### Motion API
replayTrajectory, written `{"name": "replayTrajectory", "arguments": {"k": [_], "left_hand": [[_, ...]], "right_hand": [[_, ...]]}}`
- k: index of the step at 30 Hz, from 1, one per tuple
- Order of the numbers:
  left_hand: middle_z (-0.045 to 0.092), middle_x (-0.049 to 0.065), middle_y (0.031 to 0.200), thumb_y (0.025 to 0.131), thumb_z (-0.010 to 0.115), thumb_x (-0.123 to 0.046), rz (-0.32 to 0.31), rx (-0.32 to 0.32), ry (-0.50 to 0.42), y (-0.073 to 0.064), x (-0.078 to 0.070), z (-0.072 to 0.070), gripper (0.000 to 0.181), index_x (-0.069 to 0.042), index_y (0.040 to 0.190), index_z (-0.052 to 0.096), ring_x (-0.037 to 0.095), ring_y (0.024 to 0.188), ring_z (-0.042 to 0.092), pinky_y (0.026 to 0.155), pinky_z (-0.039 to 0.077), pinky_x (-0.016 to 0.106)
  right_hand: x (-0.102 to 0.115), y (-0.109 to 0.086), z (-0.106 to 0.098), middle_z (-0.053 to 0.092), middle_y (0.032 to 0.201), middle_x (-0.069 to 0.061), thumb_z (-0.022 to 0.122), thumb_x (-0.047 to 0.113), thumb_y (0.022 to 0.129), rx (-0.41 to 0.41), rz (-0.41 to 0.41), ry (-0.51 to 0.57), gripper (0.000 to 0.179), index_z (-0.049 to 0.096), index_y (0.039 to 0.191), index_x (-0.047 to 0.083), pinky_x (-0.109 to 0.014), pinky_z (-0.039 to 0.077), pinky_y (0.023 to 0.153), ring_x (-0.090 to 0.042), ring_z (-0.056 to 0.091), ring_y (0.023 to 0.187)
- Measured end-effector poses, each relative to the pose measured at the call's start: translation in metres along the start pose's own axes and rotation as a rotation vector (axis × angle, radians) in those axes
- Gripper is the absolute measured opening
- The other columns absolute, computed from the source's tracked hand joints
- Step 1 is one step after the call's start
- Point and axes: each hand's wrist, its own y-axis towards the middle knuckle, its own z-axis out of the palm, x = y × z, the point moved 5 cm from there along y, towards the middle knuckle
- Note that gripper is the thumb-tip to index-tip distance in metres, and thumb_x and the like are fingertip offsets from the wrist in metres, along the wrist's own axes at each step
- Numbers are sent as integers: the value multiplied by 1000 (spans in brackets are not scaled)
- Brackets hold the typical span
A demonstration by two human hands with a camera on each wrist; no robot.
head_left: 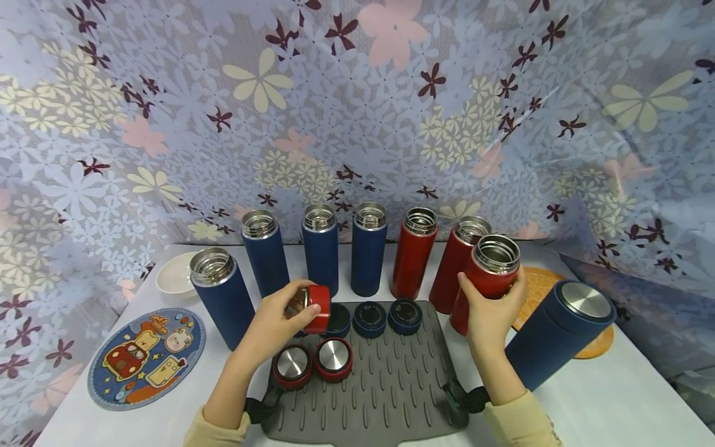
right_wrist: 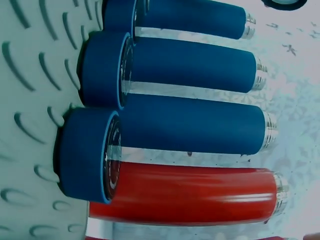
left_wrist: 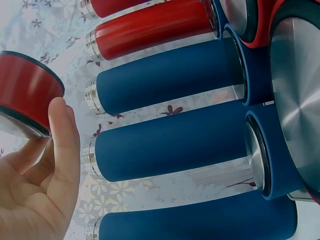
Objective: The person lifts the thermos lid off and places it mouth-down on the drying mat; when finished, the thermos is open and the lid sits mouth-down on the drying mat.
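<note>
My left hand pinches a red bottle lid, tipped on its side above the back left of a grey ridged mat. In the left wrist view, fingers and thumb hold that lid at its edge, its steel top facing down. On the right, my right hand grips a red steel-necked thermos bottle, which has no lid and leans slightly. Two red lids with steel tops, a left one and a right one, sit on the mat. Behind them stand several blue lids, one partly hidden by the held lid.
Open blue bottles and red bottles line the back. A capped blue bottle leans beside my right forearm. At left lie a round cartoon mat and a white bowl; an orange round mat lies at right.
</note>
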Motion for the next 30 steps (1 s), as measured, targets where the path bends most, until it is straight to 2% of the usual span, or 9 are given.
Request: {"name": "replayTrajectory", "arguments": {"k": [6,10,16,20,24,27,30], "left_hand": [[58,0,91,83,67,-30,-28,57,-13,0,-1,6,44,-14,122,55,13,78,56,67,49,28],[56,1,103,78,73,-34,-32,111,-12,-1,-2,15,54,-18,125,54,15,84,55,64,50,25],[52,-2,109,73,76,-41,39,177,77,-1,-5,35,65,-21,129,50,16,92,53,72,49,31],[52,-1,117,72,76,-40,69,218,124,-2,-8,51,73,-15,133,44,15,99,54,79,48,35],[52,2,119,70,78,-35,98,246,201,-2,-13,67,70,-9,128,48,17,103,54,83,48,37],[51,3,117,69,79,-32,109,271,262,-2,-15,79,67,-11,126,51,20,101,53,82,48,38],[51,4,113,68,80,-32,107,297,306,-2,-15,90,68,-12,127,52,20,98,52,79,48,37]], "right_hand": [[-11,5,-6,29,138,0,74,6,76,-94,105,12,79,29,139,23,-41,32,104,-16,29,126],[-17,7,-8,28,140,-1,74,4,76,-121,127,-20,80,29,139,23,-41,29,106,-16,27,128],[-23,9,-10,26,141,-2,73,4,76,-136,141,-37,81,27,140,24,-41,27,107,-18,24,130],[-23,11,-11,25,141,-3,72,4,77,-135,145,-35,82,26,141,24,-40,27,107,-18,24,130],[-22,12,-10,22,143,-2,71,3,77,-116,162,-40,85,21,142,25,-41,23,109,-18,22,132],[-17,12,-9,17,146,1,71,2,77,-97,139,-35,91,15,144,28,-41,19,111,-15,18,134],[-7,11,-6,12,149,5,72,4,77,-72,59,-29,97,10,146,32,-41,19,111,-11,14,136]]}}
